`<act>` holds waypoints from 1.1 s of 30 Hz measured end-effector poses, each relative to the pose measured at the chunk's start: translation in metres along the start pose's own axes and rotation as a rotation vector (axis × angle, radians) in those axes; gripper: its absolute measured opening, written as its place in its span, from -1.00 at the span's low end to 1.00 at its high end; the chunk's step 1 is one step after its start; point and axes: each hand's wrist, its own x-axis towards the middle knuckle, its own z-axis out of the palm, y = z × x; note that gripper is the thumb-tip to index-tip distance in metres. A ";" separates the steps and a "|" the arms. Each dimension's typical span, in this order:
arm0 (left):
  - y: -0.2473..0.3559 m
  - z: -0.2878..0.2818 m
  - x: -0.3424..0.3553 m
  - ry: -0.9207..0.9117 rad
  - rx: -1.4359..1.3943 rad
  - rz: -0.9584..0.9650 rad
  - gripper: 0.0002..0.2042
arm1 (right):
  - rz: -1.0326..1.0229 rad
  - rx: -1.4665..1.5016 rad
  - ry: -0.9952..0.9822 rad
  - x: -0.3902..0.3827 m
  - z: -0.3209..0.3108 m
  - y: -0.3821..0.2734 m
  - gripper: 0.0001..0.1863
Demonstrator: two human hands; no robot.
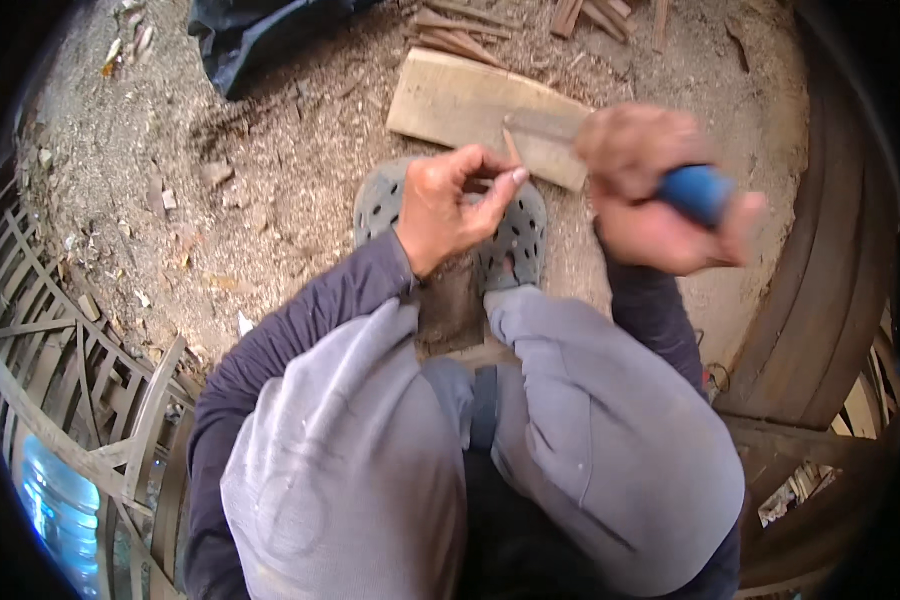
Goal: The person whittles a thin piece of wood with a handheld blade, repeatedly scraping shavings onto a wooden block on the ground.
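Observation:
My left hand [460, 203] is closed, its thumb and fingers pinching a thin wooden stick [511, 147] that points up over the board. My right hand [640, 190], smeared by motion, grips a tool with a blue handle [698, 194]. A blurred flat grey blade [545, 128] seems to stretch from that hand toward the stick's tip; its exact kind is hard to make out. Beneath both lies a pale wooden board [450, 97], tilted on the ground just beyond my grey perforated clogs [378, 200].
Sawdust and wood chips [170, 210] cover the ground. Several thin wooden strips [460, 35] lie beyond the board. A black plastic sheet [260, 40] is at the far left. Curved slatted wood [70, 330] and a blue water bottle [60, 500] stand at left, dark planks [820, 240] at right.

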 end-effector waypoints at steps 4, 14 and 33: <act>-0.008 0.004 0.004 0.029 -0.019 0.051 -0.92 | 0.030 0.051 -0.153 0.019 0.001 -0.007 -0.34; -0.003 0.002 0.005 -0.004 -0.025 0.041 -0.91 | 0.060 0.152 -0.247 0.030 -0.005 -0.031 -0.18; -0.006 0.009 0.004 -0.006 -0.071 0.073 -0.93 | 0.081 -0.286 -0.148 0.005 0.002 0.011 -0.21</act>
